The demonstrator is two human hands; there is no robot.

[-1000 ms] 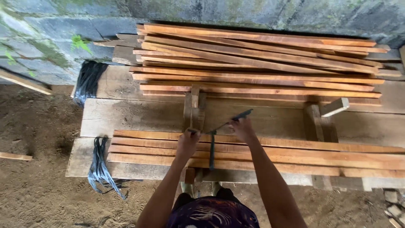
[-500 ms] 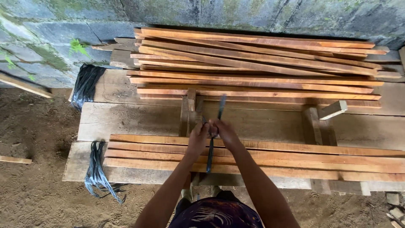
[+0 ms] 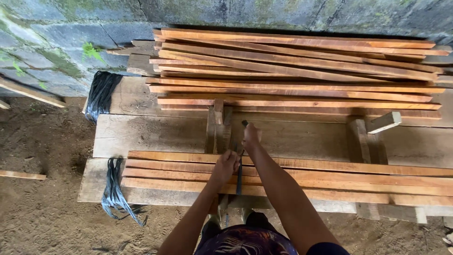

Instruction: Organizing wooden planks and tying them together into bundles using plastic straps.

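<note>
Since the earlier frame the right hand (image 3: 251, 134) has moved ahead of the left hand (image 3: 225, 164), both closed on a dark strap (image 3: 239, 172) crossing the near slats (image 3: 330, 177) on the counter (image 3: 155, 134). Left of the hands lies a strap bundle (image 3: 113, 189). Beyond them, wooden uprights (image 3: 217, 127) and a slat stack (image 3: 292, 71).

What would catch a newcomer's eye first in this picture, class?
First, the big stack of reddish wooden slats piled at the back of the plank bench, against the stone wall. Next, the two hands in the middle: the left hand and the right hand both grip a dark strap that crosses the nearer bundle of slats. More dark straps hang off the bench's left edge.
</note>
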